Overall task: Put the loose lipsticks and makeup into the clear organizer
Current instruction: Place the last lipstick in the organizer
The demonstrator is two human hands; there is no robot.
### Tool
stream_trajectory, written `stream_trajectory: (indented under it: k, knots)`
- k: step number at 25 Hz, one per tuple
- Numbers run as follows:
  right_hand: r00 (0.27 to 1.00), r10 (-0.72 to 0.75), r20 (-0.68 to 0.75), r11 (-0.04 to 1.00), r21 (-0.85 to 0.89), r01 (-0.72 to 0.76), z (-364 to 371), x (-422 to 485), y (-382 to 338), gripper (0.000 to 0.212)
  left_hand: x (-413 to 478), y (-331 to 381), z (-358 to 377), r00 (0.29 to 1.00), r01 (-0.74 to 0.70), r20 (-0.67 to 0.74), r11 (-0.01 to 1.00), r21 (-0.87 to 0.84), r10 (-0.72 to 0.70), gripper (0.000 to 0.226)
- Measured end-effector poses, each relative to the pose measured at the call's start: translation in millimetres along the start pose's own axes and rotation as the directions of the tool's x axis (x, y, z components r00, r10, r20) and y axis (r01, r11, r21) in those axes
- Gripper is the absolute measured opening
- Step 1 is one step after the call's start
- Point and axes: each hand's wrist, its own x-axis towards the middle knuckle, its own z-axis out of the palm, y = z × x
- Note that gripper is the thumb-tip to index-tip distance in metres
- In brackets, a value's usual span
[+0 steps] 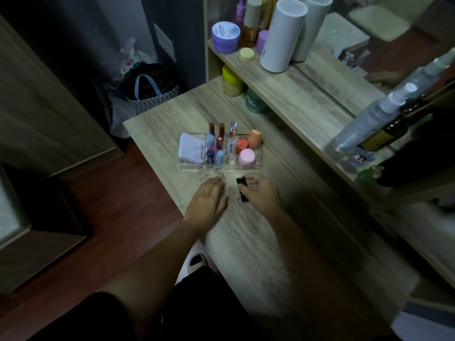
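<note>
The clear organizer (258,161) stands on the wooden dressing table (160,134). It holds a white compact (190,149), several upright lipsticks (220,140), a small tube (231,150), orange containers (254,138) and a pink jar (247,157). Just in front of it, my right hand (261,194) grips a dark lipstick (242,190), tilted above the table. My left hand (208,200) lies flat on the table beside it, fingers together and blurred, holding nothing that I can see.
A shelf behind carries a purple jar (225,36), a tall white cylinder (283,35), bottles, and a yellow jar (232,81) below. Spray bottles (374,116) stand to the right by a mirror. A bag (150,92) sits on the floor at left.
</note>
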Motion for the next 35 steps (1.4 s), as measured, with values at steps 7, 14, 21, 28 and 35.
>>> stream_trajectory:
  k: [7,14,21,28,35]
  knots:
    - [0.981,-0.131,-0.144,0.954,0.251,0.165,-1.0,24.7,-29.9,0.034,0.6,-25.4,18.5,0.974,-0.14,0.203,0.973,0.183,0.102,0.061]
    - [0.977,-0.174,-0.123,0.965,0.176,0.194,13.3,37.3,-28.9,0.036,0.5,-29.8,21.7,0.976,-0.147,0.185,0.971,0.186,0.112,0.062]
    - [0.972,-0.171,-0.161,0.98,0.07,0.184,24.1,37.9,-28.7,0.039,1.0,-31.0,22.4,0.975,-0.148,0.194,0.971,0.19,0.111,0.063]
    - [0.975,-0.161,-0.152,0.984,0.049,0.17,26.3,41.1,-29.6,0.043,4.0,-28.1,19.1,0.969,-0.139,0.224,0.981,0.137,0.106,0.063]
    - [0.946,-0.158,-0.284,0.987,-0.02,0.159,13.6,42.4,-16.9,0.041,10.2,-35.5,-9.6,0.932,0.218,-0.258,0.963,-0.162,-0.254,0.031]
